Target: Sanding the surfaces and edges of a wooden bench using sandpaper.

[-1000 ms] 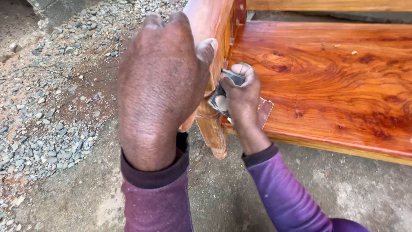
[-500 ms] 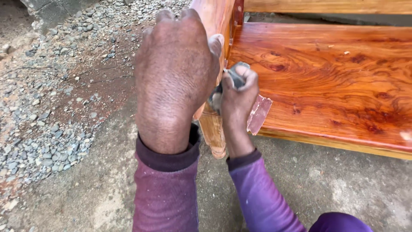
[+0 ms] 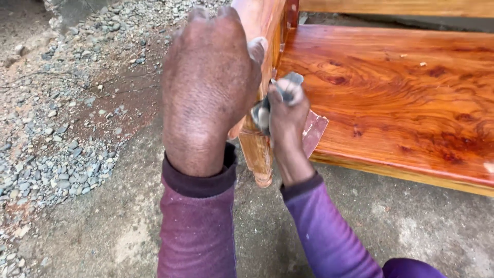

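My left hand grips the top of a turned wooden leg or armrest post of a reddish varnished bench. Just to its right and lower down, my right hand is closed on a folded sheet of sandpaper, grey on one side and reddish-brown on the other, pressed against the post where it meets the seat. The glossy wooden seat with strong grain spreads to the right. Both arms wear purple sleeves.
Loose grey gravel covers the ground on the left, and bare concrete floor runs under the bench front edge. A further wooden rail runs along the top of the view.
My right hand has slid the sandpaper a little up and down the post. My left hand has stayed on the post top while the view shifted slightly.
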